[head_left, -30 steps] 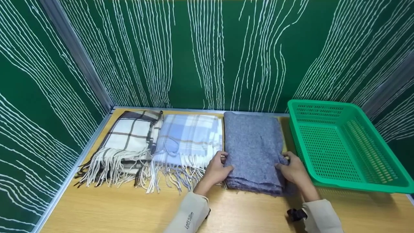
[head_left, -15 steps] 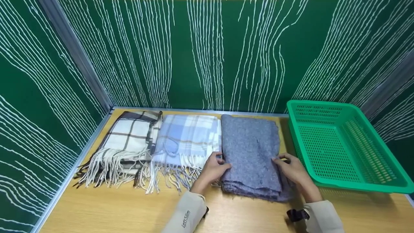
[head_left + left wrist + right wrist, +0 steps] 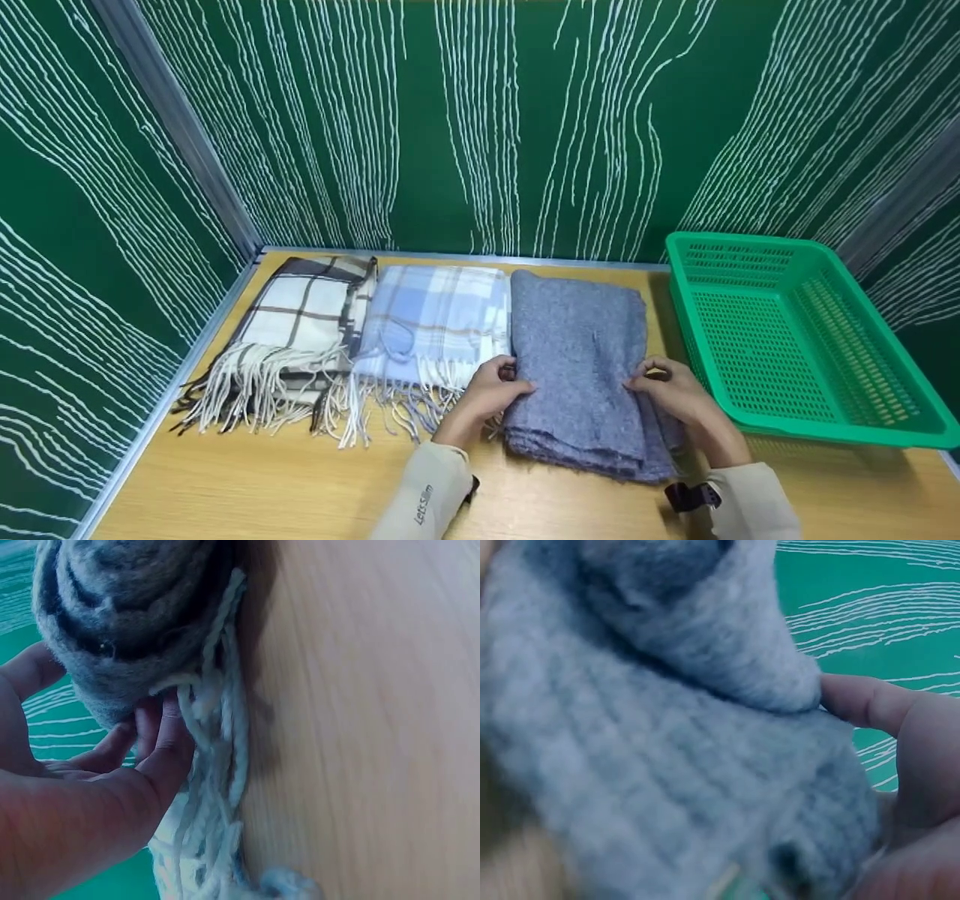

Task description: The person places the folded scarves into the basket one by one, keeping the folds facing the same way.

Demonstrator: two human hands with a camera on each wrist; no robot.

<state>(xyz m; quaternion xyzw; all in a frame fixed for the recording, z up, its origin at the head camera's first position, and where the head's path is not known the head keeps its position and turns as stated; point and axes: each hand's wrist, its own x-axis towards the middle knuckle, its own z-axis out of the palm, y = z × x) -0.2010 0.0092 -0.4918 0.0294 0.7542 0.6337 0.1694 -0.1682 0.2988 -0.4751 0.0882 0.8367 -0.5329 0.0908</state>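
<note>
A folded grey-blue scarf (image 3: 581, 352) lies between both hands, its layered near end toward me. At its left edge my left hand (image 3: 487, 394) grips it, the thumb on top. The left wrist view shows the left fingers (image 3: 169, 739) curled against the scarf's underside, close to white fringe strands (image 3: 217, 720). My right hand (image 3: 671, 386) pinches the scarf's right edge. A loose layer sticks out below that hand. In the right wrist view the scarf (image 3: 675, 735) is blurred and close, and the right thumb (image 3: 866, 699) touches its fold; the other right fingers are partly hidden.
A folded blue-and-white plaid scarf (image 3: 435, 315) with fringe lies just left of the grey one. Farther left is a brown-and-white checked scarf (image 3: 304, 311). A green plastic basket (image 3: 765, 352) stands at the right on the wooden table (image 3: 247, 480). Green panels (image 3: 465, 127) enclose the back and sides.
The grey-blue scarf has shifted toward me and slightly left, with both hands holding its edges. Its near end has come closer to the front. The other scarves and the basket stay put.
</note>
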